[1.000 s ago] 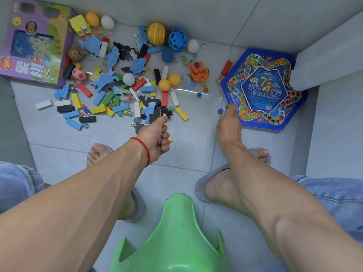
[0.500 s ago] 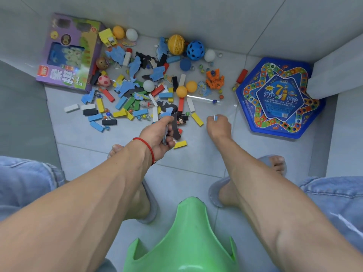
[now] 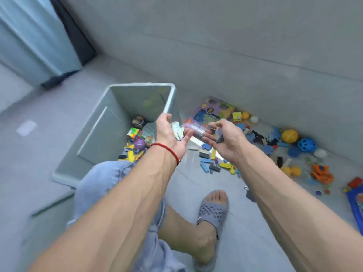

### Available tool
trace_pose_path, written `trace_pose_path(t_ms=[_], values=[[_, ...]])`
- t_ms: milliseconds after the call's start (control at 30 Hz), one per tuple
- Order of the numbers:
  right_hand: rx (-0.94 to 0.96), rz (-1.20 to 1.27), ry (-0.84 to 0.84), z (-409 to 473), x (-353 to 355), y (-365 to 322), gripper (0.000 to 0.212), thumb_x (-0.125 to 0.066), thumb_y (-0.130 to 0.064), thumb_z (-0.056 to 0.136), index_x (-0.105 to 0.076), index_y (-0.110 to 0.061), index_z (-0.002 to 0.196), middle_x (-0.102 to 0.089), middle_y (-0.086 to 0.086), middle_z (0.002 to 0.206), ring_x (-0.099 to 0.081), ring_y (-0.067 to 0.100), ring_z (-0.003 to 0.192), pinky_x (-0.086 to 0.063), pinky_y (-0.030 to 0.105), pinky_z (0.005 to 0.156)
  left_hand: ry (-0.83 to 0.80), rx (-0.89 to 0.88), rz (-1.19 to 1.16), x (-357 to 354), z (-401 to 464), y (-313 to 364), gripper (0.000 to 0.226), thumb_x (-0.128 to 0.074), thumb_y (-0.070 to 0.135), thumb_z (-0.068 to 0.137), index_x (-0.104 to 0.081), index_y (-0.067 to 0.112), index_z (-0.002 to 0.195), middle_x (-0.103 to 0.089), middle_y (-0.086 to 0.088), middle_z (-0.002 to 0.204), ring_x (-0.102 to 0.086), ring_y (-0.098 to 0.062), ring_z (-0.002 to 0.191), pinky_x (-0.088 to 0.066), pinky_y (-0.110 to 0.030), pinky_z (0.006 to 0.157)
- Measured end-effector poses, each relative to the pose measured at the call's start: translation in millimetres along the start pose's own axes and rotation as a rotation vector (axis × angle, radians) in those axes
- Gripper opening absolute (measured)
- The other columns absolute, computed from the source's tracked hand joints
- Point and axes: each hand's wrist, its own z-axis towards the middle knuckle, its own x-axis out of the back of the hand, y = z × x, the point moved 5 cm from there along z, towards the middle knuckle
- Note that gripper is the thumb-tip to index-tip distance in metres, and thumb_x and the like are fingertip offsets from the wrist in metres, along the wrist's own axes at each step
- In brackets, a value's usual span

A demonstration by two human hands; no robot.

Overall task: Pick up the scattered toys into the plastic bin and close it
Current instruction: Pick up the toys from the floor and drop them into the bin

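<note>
Plastic bin point(image 3: 117, 122): pale grey-green, lid off, standing on the floor at centre left of the frame, a denim-clad knee point(image 3: 106, 179) overlapping its near corner. Contents visible at its bottom: a multicoloured cube point(image 3: 134, 132), a purple ball point(image 3: 139, 143), yellow and blue pieces, printed cards. Left hand point(image 3: 169, 134): centre of the frame, over the bin's right rim, red cord point(image 3: 167, 149) at the wrist; fingers spread and mostly straight, grip loose; blurred printed pieces show just beside the fingers, and whether it has hold of them cannot be told. Right hand point(image 3: 225, 140): just right of the left hand, above the floor; fingers curled inward, something small and dark at the fingertips, too blurred to tell whether it is gripped. Scattered toys point(image 3: 220, 163): on the floor from centre to the right edge, including blue, yellow and black blocks, a yellow ball point(image 3: 289, 136), a blue perforated ball point(image 3: 306, 145), a white ball point(image 3: 319, 153), an orange figure point(image 3: 322, 172). Purple box point(image 3: 213, 110): flat on the floor beside the bin's right wall. Blue game board point(image 3: 355, 205): partly shown at the right edge. Foot in a grey slipper point(image 3: 213, 211): lower centre.
</note>
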Motion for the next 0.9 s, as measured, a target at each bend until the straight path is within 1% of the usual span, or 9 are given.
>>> trace_pose_path(t_ms=[133, 233, 333, 467, 600, 700, 800, 833, 900], values=[[-0.150, 0.027, -0.340, -26.0, -153.2, 10.7, 0.026, -0.044, -0.023, 0.100, -0.046, 0.001, 0.111, -0.047, 0.017, 0.095, -0.058, 0.036, 0.092, -0.048, 0.049, 0.096, 0.140, -0.285, -0.022, 61.4, -17.9, 99.8, 0.017, -0.046, 0.038, 0.088, -0.051, 0.022, 0.090, -0.055, -0.005, 0.091, -0.051, -0.021, 0.071, -0.046, -0.027, 0.067], [-0.148, -0.117, -0.334, -35.0, -202.8, 19.4, 0.045, -0.048, -0.026, 0.098, -0.041, -0.001, 0.135, -0.043, 0.019, 0.131, -0.048, 0.044, 0.128, -0.044, 0.055, 0.099, 0.221, -0.333, 0.024, 92.6, -27.7, 128.6, 0.018, -0.046, 0.039, 0.082, -0.054, 0.023, 0.086, -0.059, -0.006, 0.089, -0.054, -0.025, 0.073, -0.044, -0.030, 0.065], [-0.111, -0.334, -0.317, -34.9, -186.2, 15.7, 0.048, -0.050, -0.032, 0.098, -0.047, -0.003, 0.136, -0.043, 0.023, 0.138, -0.043, 0.045, 0.133, -0.047, 0.055, 0.100, 0.347, -0.344, 0.247, 96.3, -33.7, 125.2, 0.017, -0.048, 0.037, 0.087, -0.050, 0.022, 0.080, -0.051, 0.000, 0.079, -0.046, -0.022, 0.069, -0.040, -0.028, 0.063], [0.021, -0.580, -0.156, -15.8, -73.1, -6.7, 0.029, -0.050, -0.030, 0.098, -0.064, -0.006, 0.106, -0.059, 0.013, 0.104, -0.061, 0.030, 0.096, -0.055, 0.044, 0.092, 0.295, -0.429, 0.563, 56.3, -23.7, 97.9, 0.028, -0.058, 0.039, 0.075, -0.061, 0.015, 0.090, -0.052, 0.000, 0.082, -0.051, -0.027, 0.090, -0.053, -0.044, 0.094], [0.046, -0.828, 0.254, -9.4, 109.3, -16.9, 0.022, -0.045, -0.021, 0.094, -0.060, -0.010, 0.082, -0.058, 0.009, 0.078, -0.055, 0.019, 0.058, -0.044, 0.025, 0.054, 0.099, -0.340, 0.831, 1.3, 1.8, 0.4, 0.042, -0.056, 0.037, 0.061, -0.068, 0.014, 0.094, -0.059, 0.002, 0.081, -0.058, -0.026, 0.088, -0.057, -0.047, 0.091], [-0.059, -1.155, 0.489, -19.9, 235.4, -0.7, 0.017, -0.048, -0.024, 0.088, -0.058, -0.014, 0.081, -0.060, 0.012, 0.076, -0.056, 0.026, 0.064, -0.047, 0.034, 0.060, -0.105, -0.116, 1.032, -24.4, 11.3, -105.2, 0.032, -0.059, 0.034, 0.070, -0.064, 0.017, 0.096, -0.063, -0.002, 0.091, -0.056, -0.024, 0.082, -0.057, -0.040, 0.084], [-0.215, -1.313, 0.483, -28.7, 303.5, 39.0, 0.013, -0.053, -0.019, 0.090, -0.060, -0.011, 0.082, -0.062, 0.012, 0.075, -0.062, 0.031, 0.073, -0.045, 0.034, 0.066, -0.228, 0.076, 1.302, -24.2, 24.2, -198.8, 0.020, -0.063, 0.030, 0.085, -0.061, 0.015, 0.098, -0.065, -0.009, 0.103, -0.061, -0.029, 0.095, -0.053, -0.039, 0.089], [-0.250, -1.348, 0.481, -27.9, 315.0, 54.1, 0.010, -0.056, -0.021, 0.091, -0.061, -0.012, 0.090, -0.065, 0.012, 0.084, -0.065, 0.034, 0.084, -0.045, 0.033, 0.070, -0.251, 0.122, 1.384, -19.6, 30.6, -223.8, 0.028, -0.063, 0.030, 0.086, -0.063, 0.011, 0.107, -0.066, -0.014, 0.109, -0.062, -0.032, 0.102, -0.052, -0.039, 0.090], [-0.275, -1.381, 0.498, -21.2, 326.4, 81.5, 0.028, -0.061, -0.027, 0.091, -0.058, -0.016, 0.116, -0.064, 0.013, 0.113, -0.061, 0.034, 0.106, -0.047, 0.035, 0.082, -0.270, 0.209, 1.491, -8.8, 41.1, -262.6, 0.043, -0.064, 0.031, 0.087, -0.063, 0.006, 0.121, -0.065, -0.021, 0.120, -0.062, -0.035, 0.111, -0.050, -0.037, 0.086]])
